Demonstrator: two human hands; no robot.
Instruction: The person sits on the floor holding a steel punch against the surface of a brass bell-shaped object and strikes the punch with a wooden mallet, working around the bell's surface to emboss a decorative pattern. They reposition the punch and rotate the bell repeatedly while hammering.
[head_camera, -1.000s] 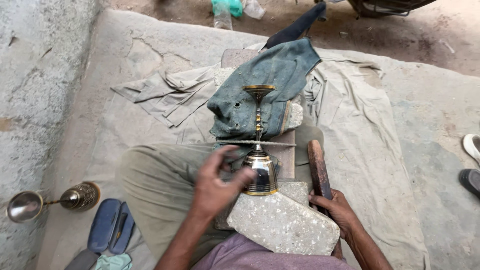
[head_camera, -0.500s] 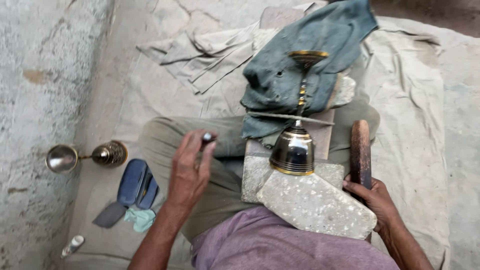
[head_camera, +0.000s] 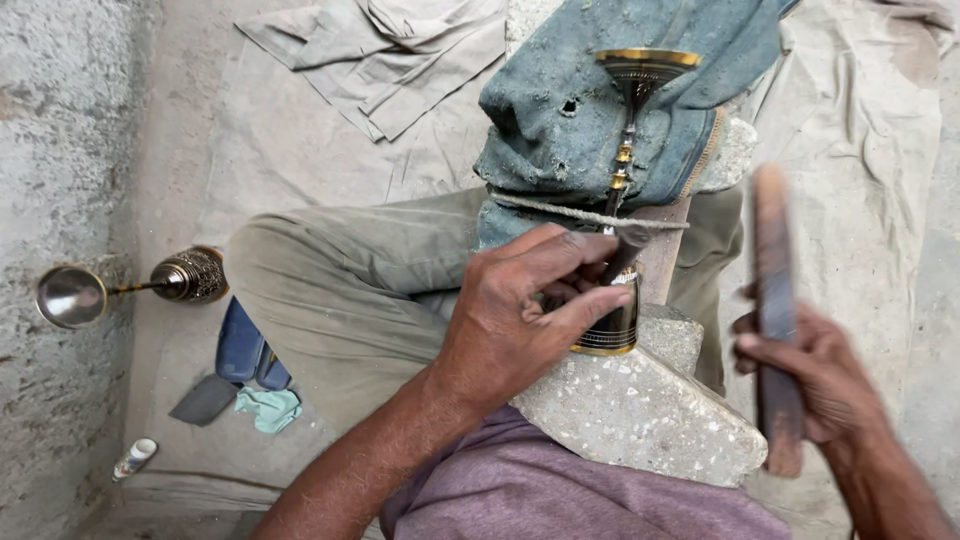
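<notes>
Pinching a short dark punch tool (head_camera: 622, 255) against the dark brass-banded goblet (head_camera: 618, 240), left hand (head_camera: 520, 315) works; right hand (head_camera: 810, 380), at three o'clock, grips a blurred wooden bat (head_camera: 775, 300).

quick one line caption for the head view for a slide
Left hand sets a small punch on a brass goblet propped over a stone block, right hand gripping a wooden mallet.

A brass goblet (head_camera: 622, 190) with a dark, gold-banded base lay on its side across a blue-grey cloth and a stone block, its cup pointing away and a cord crossing its stem. A small dark punch (head_camera: 620, 258) stood tilted against the base. A worn, flat wooden mallet (head_camera: 775, 320) was upright and blurred, well right of the goblet.
</notes>
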